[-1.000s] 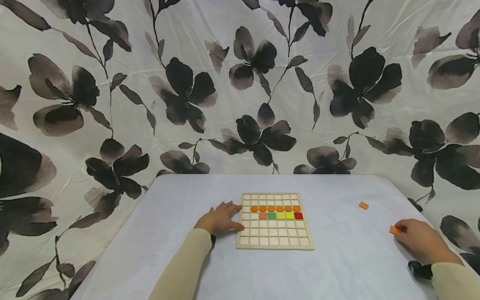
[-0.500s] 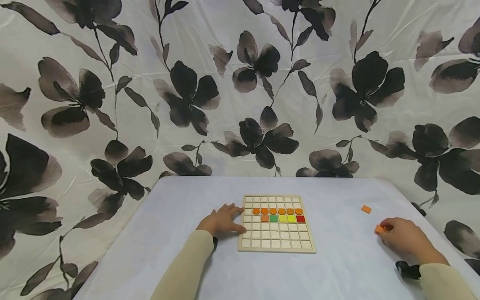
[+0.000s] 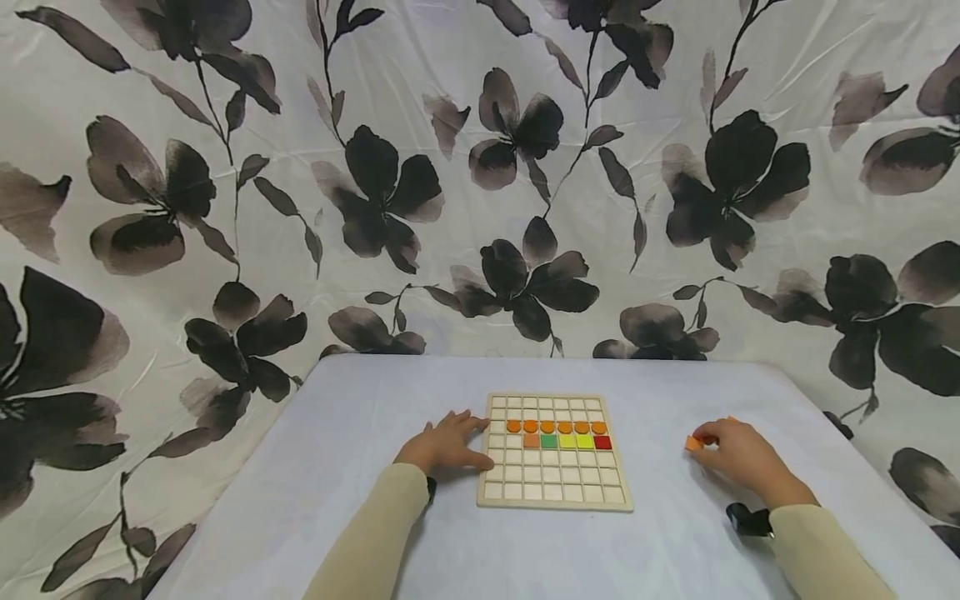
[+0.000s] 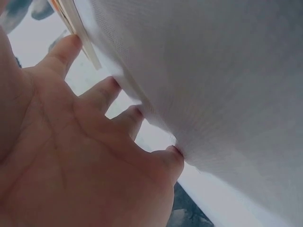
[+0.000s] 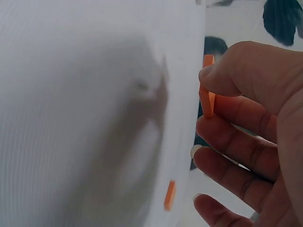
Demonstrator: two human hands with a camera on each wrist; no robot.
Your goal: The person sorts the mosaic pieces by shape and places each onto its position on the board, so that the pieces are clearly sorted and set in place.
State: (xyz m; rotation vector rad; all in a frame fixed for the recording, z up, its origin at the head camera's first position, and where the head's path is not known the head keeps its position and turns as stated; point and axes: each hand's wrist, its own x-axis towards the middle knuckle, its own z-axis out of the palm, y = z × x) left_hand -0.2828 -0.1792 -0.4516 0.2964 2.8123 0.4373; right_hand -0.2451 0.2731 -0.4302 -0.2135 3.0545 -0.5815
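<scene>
My right hand pinches an orange square tile between thumb and fingers, over the table right of the board. Another orange tile lies on the table, mostly hidden behind this hand in the head view. With fingers spread, my left hand rests at the left edge of the wooden grid board, its thumb and index fingertip touching the frame. Across the board runs a row of round orange pieces. Directly below sit square tiles: an orange one, a green one, two yellow and a red one.
A white cloth covers the table. Behind it hangs a white curtain printed with dark flowers. A black band sits at each wrist, the right one showing more clearly.
My right hand has carried the pinched orange tile left toward the board, passing in front of the loose tile. The left hand has stayed at the board's edge.
</scene>
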